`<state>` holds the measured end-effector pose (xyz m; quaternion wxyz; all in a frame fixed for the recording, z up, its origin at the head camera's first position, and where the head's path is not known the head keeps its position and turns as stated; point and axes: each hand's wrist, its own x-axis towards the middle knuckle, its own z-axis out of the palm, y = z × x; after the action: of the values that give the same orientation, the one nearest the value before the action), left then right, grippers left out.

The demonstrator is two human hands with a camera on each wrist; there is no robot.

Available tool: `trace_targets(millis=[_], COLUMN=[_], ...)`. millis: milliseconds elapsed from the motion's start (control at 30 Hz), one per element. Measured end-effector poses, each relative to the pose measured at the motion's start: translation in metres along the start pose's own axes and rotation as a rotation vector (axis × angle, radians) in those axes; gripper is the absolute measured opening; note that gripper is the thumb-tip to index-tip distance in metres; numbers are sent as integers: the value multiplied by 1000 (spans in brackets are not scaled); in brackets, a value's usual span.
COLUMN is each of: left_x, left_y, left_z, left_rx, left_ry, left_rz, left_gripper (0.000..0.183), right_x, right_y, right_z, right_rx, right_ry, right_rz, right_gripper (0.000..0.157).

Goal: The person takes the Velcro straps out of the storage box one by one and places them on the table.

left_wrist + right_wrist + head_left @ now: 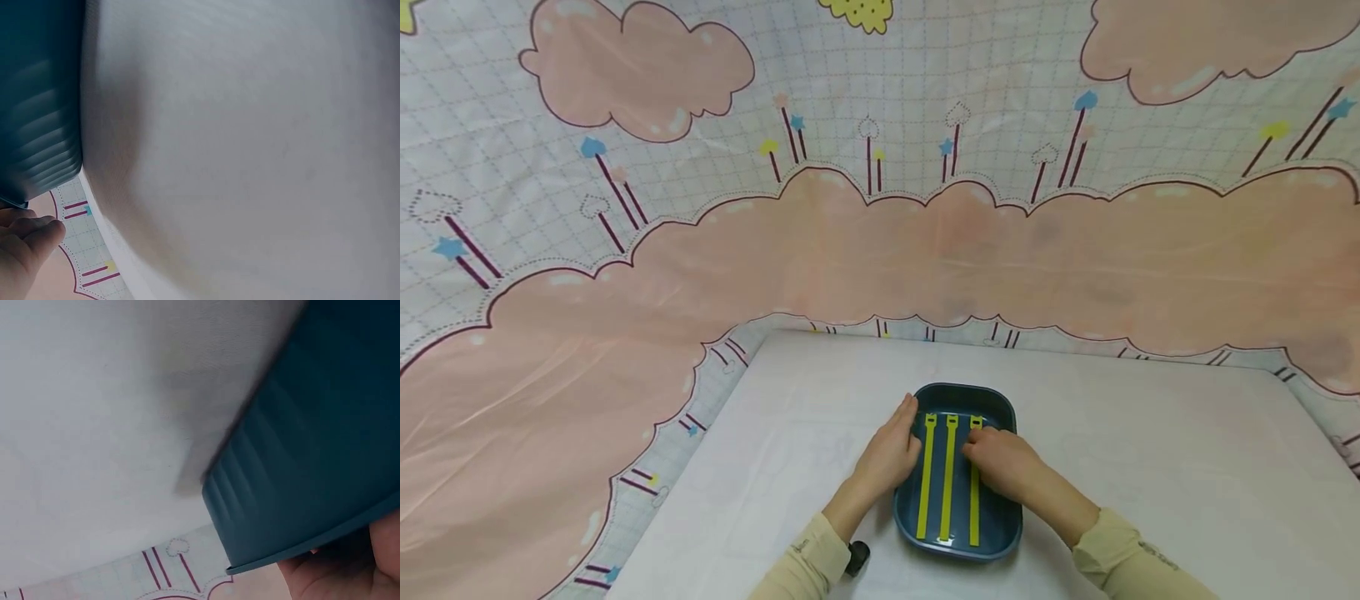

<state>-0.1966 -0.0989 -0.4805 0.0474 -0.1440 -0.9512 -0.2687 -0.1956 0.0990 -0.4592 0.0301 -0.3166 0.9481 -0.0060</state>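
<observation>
A dark blue rectangular tray [958, 550] with rounded corners stands on the white table. Inside lie three yellow hook-and-loop cable ties side by side, slotted heads at the far end: a left one [926, 483], a middle one [948, 483] and a right one [974, 508]. My left hand [887, 450] holds the tray's left rim, thumb at the inner side and fingers along the outside. Reaching over the right rim, my right hand [1003, 462] has curled fingers at the right cable tie, just below its head. Those fingertips partly hide the strap.
A small black cylindrical object [857, 557] sits by the left sleeve, near the table's front. The white table [1150, 467] spreads to both sides of the tray. Behind it hangs a curtain [962, 250] printed with clouds.
</observation>
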Motion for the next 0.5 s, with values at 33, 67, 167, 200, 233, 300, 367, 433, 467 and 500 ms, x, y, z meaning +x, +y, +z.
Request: trace_targets(millis=[33,67,167,200,233,300,367,433,467,500], left_x=[0,0,0,0,0,0,1,1,1,1], left_y=[0,0,0,0,0,0,-1,-1,-1,-1], left_z=[0,0,-1,-1,-1,-1,-1,-1,-1,-1], left_rx=[-1,-1,-2,-3,-4,-2,1,4,7,9], left_ry=[-1,-1,-1,0,-1,-1,-2,-5,-6,-6], left_rz=[0,1,5,6,6,8,7,5,3,2], left_gripper=[56,56,55,55,55,55,55,55,55,55], right_x=[0,0,2,3,4,5,6,7,7,7], right_y=[-1,-1,-2,-3,-3,-3,-3,-3,-3,-3], right_z=[1,2,3,3,3,2,2,1,0,0], right_rx=[-16,-31,-87,-103,-125,-169,-202,-226,-230,-234], right_ry=[-7,-12,-37,-44,-49,-64,-76,-87,-95,-99], right_rz=[-12,-23,-65,-77,-91,-120,-140,-158,-163,-169], right_gripper=[10,9,8,8,9,10,11,11,11,11])
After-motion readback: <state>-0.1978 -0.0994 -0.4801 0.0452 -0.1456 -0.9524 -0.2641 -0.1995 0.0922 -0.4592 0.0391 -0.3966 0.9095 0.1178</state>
